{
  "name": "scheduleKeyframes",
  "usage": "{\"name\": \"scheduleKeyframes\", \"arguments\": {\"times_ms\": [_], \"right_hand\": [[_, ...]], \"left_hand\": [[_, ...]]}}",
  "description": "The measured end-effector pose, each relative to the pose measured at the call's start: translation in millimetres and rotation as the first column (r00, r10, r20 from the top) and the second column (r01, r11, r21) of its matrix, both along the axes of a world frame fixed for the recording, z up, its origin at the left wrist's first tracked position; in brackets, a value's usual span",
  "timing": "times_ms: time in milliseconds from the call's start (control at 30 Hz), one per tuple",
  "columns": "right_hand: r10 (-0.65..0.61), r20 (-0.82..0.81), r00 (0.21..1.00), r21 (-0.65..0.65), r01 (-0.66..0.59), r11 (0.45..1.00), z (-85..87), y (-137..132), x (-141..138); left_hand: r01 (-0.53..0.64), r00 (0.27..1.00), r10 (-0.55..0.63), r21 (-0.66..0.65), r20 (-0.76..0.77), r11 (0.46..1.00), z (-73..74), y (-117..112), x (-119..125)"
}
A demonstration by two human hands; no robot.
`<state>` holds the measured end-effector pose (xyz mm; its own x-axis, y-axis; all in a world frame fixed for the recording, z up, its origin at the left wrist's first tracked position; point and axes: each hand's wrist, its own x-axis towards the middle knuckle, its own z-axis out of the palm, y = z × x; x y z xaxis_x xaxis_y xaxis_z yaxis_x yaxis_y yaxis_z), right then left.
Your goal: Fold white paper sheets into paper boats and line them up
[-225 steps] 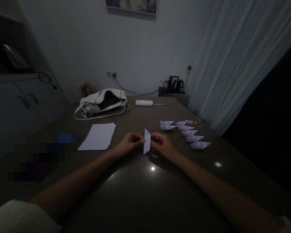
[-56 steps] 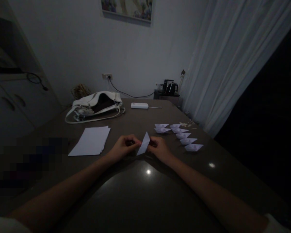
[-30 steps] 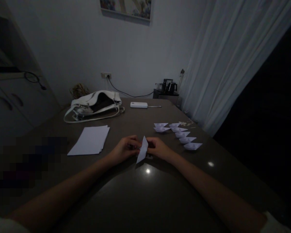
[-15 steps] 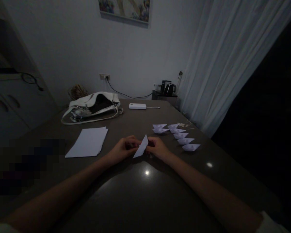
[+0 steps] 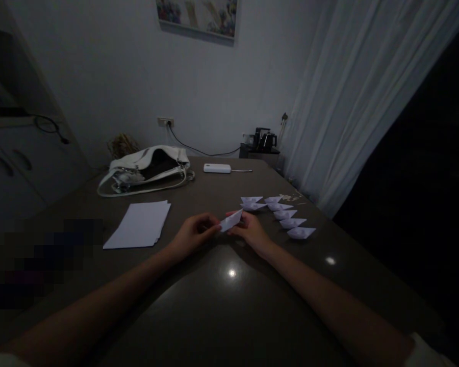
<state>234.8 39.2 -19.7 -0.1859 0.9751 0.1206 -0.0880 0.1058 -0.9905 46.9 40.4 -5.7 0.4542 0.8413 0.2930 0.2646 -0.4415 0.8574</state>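
Between my hands, just above the dark table [image 5: 199, 311], is a small folded white paper boat [image 5: 231, 221], tilted with its right end higher. My left hand [image 5: 195, 232] pinches its left tip between thumb and fingers. Closed around its right part is my right hand [image 5: 252, 232], thumb in front and some fingers hidden behind the paper. Several finished-looking paper boats [image 5: 301, 233] stand in two groups beyond and to the right of my right hand. A stack of white paper sheets [image 5: 137, 224] lies left of my left hand.
A white handbag [image 5: 149, 168] lies open at the back left. Near the far edge is a white power bank [image 5: 217, 168] with a short cable. Small scraps [image 5: 289, 197] lie by the right edge. A black kettle [image 5: 268, 139] stands beyond the table, beside a white curtain [image 5: 329, 102].
The paper boat has turned from a steep slant to a flatter one and shifted slightly right. My left fingers have moved to its left tip.
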Motion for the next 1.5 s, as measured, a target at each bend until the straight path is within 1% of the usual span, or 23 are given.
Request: {"name": "scheduleKeyframes", "arguments": {"times_ms": [100,167,300,400,500,600,667,800,967,1100,1167,1200,1267,1300,1333,1367,1400,1433,1500], "right_hand": [[0.001,0.002,1.0,-0.042,-0.001,0.999,-5.3,2.4,-1.9],[-0.026,0.009,1.0,-0.021,0.026,0.999,-9.0,4.1,-3.2],[-0.126,0.036,0.991,0.083,0.123,0.989,-11.7,5.9,-2.7],[-0.198,0.064,0.978,0.093,0.191,0.977,-8.5,5.9,0.2],[-0.232,0.088,0.969,0.133,0.219,0.967,-5.1,6.0,2.4],[-0.237,0.116,0.965,0.202,0.21,0.956,-4.8,6.7,2.9],[-0.232,0.133,0.964,0.224,0.199,0.954,-5.7,7.5,3.1],[-0.235,0.149,0.961,0.23,0.197,0.953,-7.4,8.6,4.0],[-0.241,0.174,0.955,0.247,0.194,0.949,-10.8,9.1,4.5],[-0.255,0.206,0.945,0.251,0.201,0.947,-12.3,8.3,4.1],[-0.323,0.244,0.914,0.314,0.24,0.918,-8.9,6.0,4.0],[-0.374,0.262,0.89,0.369,0.265,0.891,-5.8,4.0,3.8],[-0.468,0.277,0.839,0.498,0.291,0.817,2.0,-1.9,2.3],[-0.47,0.294,0.832,0.535,0.265,0.802,6.2,-5.9,0.9],[-0.448,0.316,0.836,0.559,0.218,0.8,10.0,-10.4,-1.1],[-0.402,0.363,0.841,0.566,0.144,0.812,13.3,-15.4,-3.6],[-0.343,0.422,0.839,0.57,0.048,0.82,15.8,-20.7,-6.5],[-0.276,0.484,0.831,0.575,-0.064,0.816,17.4,-25.9,-9.5],[-0.155,0.609,0.777,0.554,-0.278,0.785,18.7,-35.7,-15.3]], "left_hand": [[-0.13,0.991,0.128,0.071,0.034,0.989,-2.0,2.4,-2.3],[-0.191,0.981,0.186,0.12,0.053,0.974,-3.7,4.0,-4.2],[-0.238,0.971,0.231,0.195,0.059,0.952,-6.2,6.3,-6.3],[-0.268,0.963,0.263,0.214,0.054,0.939,-6.0,6.4,-5.8],[-0.269,0.963,0.264,0.206,0.054,0.941,-4.8,5.7,-5.0],[-0.251,0.968,0.25,0.19,0.027,0.949,-3.9,5.1,-5.2],[-0.241,0.969,0.247,0.182,-0.008,0.953,-4.0,5.3,-5.9],[-0.227,0.968,0.241,0.172,-0.064,0.959,-6.0,6.9,-6.7],[-0.215,0.97,0.23,0.17,-0.075,0.962,-6.1,6.9,-5.3],[-0.229,0.967,0.241,0.137,-0.078,0.964,-4.4,6.5,-4.9],[-0.244,0.963,0.255,0.113,-0.089,0.963,-4.3,7.0,-5.3],[-0.251,0.961,0.26,0.1,-0.095,0.963,-4.4,7.3,-5.5],[-0.251,0.962,0.256,0.068,-0.093,0.966,-4.9,8.0,-5.9],[-0.246,0.964,0.25,0.055,-0.088,0.968,-5.1,8.3,-6.0],[-0.243,0.966,0.246,0.047,-0.085,0.969,-5.2,8.5,-6.0],[-0.239,0.966,0.242,0.042,-0.086,0.97,-5.2,8.7,-6.0],[-0.239,0.966,0.242,0.043,-0.092,0.97,-5.1,8.8,-6.0],[-0.241,0.964,0.245,0.047,-0.1,0.969,-4.9,8.8,-6.1],[-0.243,0.962,0.249,0.062,-0.112,0.968,-4.2,8.4,-6.5]]}}
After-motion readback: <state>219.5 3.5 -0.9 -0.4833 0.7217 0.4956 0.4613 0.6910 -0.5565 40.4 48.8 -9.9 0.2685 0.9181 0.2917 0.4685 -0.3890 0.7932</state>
